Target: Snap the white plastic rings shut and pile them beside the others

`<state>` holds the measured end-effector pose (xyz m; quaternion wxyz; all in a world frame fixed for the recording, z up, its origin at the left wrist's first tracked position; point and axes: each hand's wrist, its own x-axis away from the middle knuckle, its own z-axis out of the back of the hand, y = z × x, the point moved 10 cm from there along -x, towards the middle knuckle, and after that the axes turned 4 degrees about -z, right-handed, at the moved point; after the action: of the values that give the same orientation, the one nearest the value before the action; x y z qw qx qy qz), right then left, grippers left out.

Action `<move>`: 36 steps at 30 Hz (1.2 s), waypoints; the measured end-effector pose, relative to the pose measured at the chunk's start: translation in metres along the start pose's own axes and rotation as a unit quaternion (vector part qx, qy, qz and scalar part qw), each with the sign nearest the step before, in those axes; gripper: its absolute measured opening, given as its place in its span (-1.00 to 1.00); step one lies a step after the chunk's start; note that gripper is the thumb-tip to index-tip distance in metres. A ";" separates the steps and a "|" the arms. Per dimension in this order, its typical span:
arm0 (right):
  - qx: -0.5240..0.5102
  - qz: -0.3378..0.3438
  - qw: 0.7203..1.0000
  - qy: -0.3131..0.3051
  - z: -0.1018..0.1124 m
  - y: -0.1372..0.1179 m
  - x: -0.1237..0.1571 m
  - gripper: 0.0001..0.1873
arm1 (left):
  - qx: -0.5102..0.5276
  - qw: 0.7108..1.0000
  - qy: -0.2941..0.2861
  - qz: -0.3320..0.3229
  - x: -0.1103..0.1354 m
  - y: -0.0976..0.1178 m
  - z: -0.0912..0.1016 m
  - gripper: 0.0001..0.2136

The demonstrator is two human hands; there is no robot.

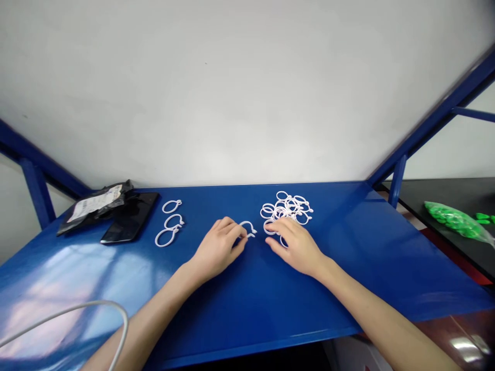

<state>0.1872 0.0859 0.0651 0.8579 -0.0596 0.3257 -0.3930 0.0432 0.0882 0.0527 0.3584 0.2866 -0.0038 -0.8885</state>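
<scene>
My left hand [221,245] is closed, its thumb and fingers pinching a white plastic ring [247,223]. That ring's clasp ends stand apart and point right. My right hand [296,246] is at the near side of a heap of white rings [288,205], thumb and forefinger spread. Its fingertips overlap a ring [266,226] at the heap's edge; whether they touch it I cannot tell. Farther left lie three separate white rings, a far one [170,212], a middle one [166,225] and a near one [157,240].
The blue table [247,319] carries a black phone [133,219] and a black plastic package [96,203] at left. A white cable [77,307] crosses the lower left. Blue frame bars flank both sides. A bag of green pieces [454,219] lies on a dark surface at right.
</scene>
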 end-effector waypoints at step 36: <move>-0.169 -0.042 0.984 -0.042 -0.011 0.007 0.003 -0.82 | 0.015 0.995 0.001 -0.097 -0.002 0.029 0.000 -0.87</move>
<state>0.1858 0.0904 0.0524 0.8309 -0.2342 0.3484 -0.3652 0.0629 0.0685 0.0599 0.2663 0.2919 0.0110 -0.9185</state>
